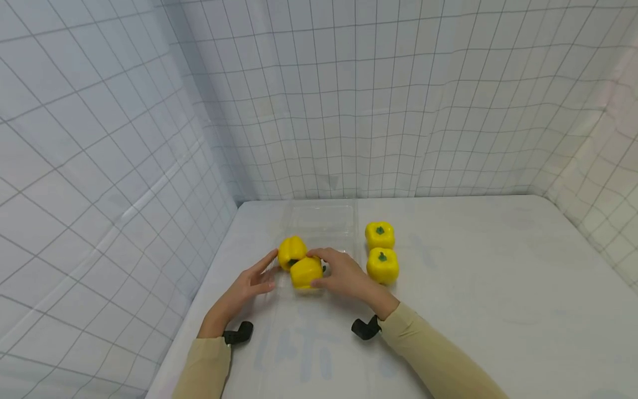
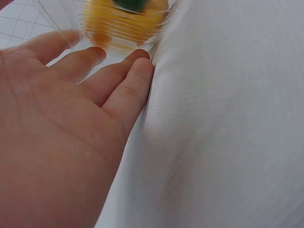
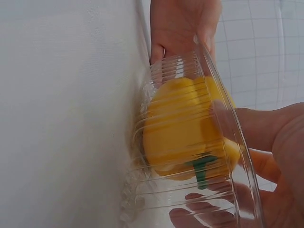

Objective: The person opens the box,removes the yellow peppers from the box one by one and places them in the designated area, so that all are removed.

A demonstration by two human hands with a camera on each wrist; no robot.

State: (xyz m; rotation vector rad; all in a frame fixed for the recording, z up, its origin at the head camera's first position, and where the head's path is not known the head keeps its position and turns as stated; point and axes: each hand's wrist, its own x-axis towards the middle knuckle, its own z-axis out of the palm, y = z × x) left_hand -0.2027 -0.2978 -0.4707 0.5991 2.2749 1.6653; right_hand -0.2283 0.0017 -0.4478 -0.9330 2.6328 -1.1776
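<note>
A clear ribbed plastic clamshell box [image 3: 142,190] stands on the table with its hinged lid [image 1: 321,217] laid open toward the back. Inside its near part my right hand [image 1: 346,275] holds a yellow bell pepper [image 1: 305,274] between thumb and fingers, the pepper lying on its side with the green stem toward the palm. A second yellow bell pepper [image 1: 291,249] sits in the box, just behind and left of it. My left hand [image 1: 251,281] is at the box's left side, fingers extended, fingertips right at the ribbed wall in the left wrist view.
Two more yellow bell peppers, a nearer one [image 1: 382,266] and a farther one [image 1: 380,235], stand stem up on the white table [image 1: 478,288] just right of the box. White grid-patterned curtains [image 1: 319,100] close off the back and both sides.
</note>
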